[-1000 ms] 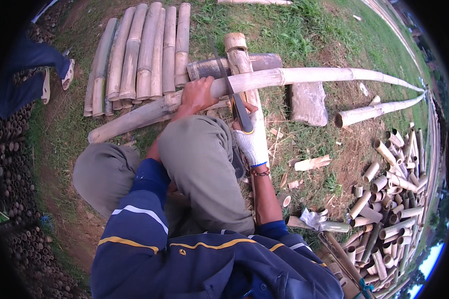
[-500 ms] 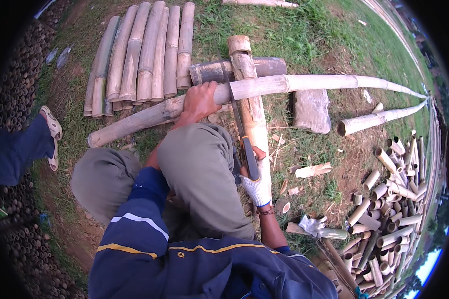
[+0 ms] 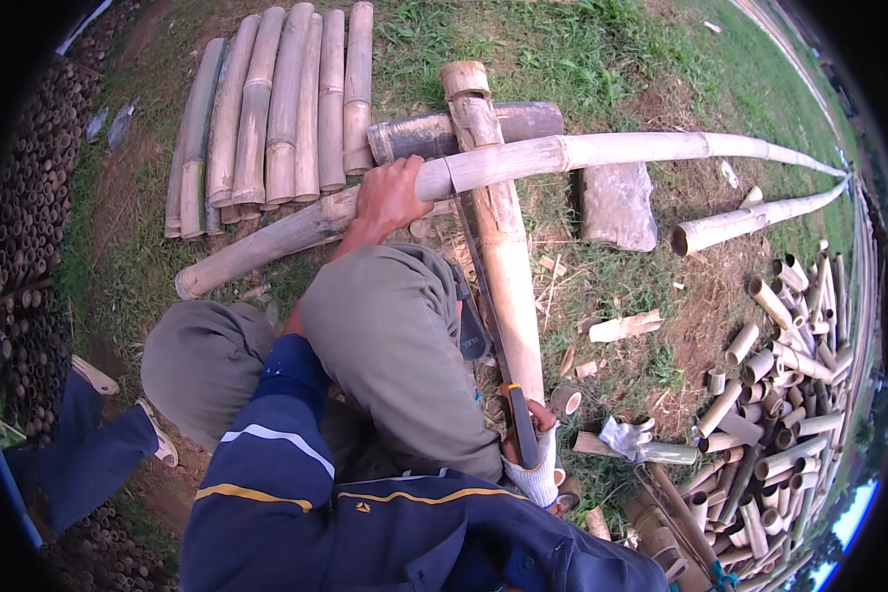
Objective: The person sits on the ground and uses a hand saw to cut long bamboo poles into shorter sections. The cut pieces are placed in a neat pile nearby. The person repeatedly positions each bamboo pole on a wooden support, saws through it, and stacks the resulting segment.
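My bare left hand (image 3: 393, 199) wraps over a long pale bamboo pole (image 3: 602, 149) that runs across the view and bends toward the right rim. In my right hand (image 3: 535, 472), which wears a white glove, is the black and orange handle of a handsaw (image 3: 521, 422). Its thin blade reaches up to the pole just right of my left hand and meets it at a cut line. Under the pole lies a thick bamboo length (image 3: 508, 266), propped on a dark bamboo piece (image 3: 414, 136). My left knee rises just below the left hand.
Cut bamboo lengths (image 3: 282, 109) lie side by side at the upper left. A flat stone block (image 3: 618, 207) and a second pole (image 3: 740, 229) are on the right. Short offcuts (image 3: 760, 444) pile up lower right. Another person's legs (image 3: 94, 444) show at the left.
My right hand has drawn the saw back toward my body, down and slightly right. My left hand keeps its grip on the pole. At the left, the other person's feet have moved nearer.
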Demonstrator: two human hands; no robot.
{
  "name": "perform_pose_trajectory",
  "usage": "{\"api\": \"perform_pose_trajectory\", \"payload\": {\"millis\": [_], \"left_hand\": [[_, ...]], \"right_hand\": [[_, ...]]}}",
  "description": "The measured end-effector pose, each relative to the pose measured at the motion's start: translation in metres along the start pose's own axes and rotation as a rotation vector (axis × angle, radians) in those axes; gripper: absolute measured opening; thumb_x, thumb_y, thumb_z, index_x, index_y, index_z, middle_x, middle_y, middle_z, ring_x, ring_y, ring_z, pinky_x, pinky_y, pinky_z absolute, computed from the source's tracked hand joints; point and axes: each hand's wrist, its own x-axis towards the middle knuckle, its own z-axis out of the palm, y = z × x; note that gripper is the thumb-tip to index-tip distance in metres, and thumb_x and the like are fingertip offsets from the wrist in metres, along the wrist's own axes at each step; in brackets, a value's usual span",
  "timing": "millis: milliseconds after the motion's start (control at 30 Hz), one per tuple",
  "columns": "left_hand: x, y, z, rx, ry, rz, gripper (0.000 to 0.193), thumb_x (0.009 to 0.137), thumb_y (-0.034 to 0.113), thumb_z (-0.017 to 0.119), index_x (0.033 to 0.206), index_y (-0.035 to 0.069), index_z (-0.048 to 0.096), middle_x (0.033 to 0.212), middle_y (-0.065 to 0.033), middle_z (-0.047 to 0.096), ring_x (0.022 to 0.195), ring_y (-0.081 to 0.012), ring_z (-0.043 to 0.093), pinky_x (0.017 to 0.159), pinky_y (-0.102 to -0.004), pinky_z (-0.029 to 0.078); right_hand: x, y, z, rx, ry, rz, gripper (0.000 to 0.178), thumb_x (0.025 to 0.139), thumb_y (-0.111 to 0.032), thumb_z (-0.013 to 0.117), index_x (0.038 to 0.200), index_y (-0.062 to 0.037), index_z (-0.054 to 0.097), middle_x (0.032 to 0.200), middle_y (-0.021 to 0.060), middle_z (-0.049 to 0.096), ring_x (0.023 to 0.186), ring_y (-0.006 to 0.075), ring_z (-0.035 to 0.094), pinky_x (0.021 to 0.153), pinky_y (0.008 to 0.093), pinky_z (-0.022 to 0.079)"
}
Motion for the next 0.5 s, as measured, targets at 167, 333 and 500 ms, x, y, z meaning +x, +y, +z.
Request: {"api": "perform_pose_trajectory", "payload": {"millis": [167,333,500], "left_hand": [[0.001,0.007,0.004,-0.01,0.054,0.036,0.062,0.073,0.038,0.097,0.12,0.006,0.072,0.108,-0.0177,0.079,0.103,-0.0383,0.079,0.092,-0.0498,0.064],[0.003,0.003,0.0,-0.037,0.051,0.044,0.063,0.073,0.036,0.096,0.122,0.006,0.071,0.11,-0.0194,0.079,0.105,-0.0398,0.079,0.095,-0.0511,0.063],[-0.004,-0.005,0.001,-0.032,0.026,0.018,0.06,0.075,0.037,0.095,0.121,0.006,0.07,0.112,-0.0191,0.079,0.105,-0.0407,0.078,0.095,-0.0516,0.063]], "right_hand": [[0.203,0.013,0.068,0.042,0.055,-0.168,0.065,0.091,0.001,0.072,0.153,0.0016,0.053,0.141,0.0178,0.062,0.13,0.0316,0.063,0.116,0.0414,0.049],[0.27,-0.054,0.075,0.152,0.047,-0.106,0.064,0.09,0.002,0.071,0.152,0.0,0.054,0.134,0.016,0.062,0.116,0.0272,0.063,0.105,0.0392,0.053],[0.127,-0.008,0.038,0.195,0.002,-0.076,0.067,0.09,0.002,0.073,0.153,0.0009,0.049,0.141,0.0174,0.06,0.125,0.0314,0.063,0.114,0.041,0.049]]}}
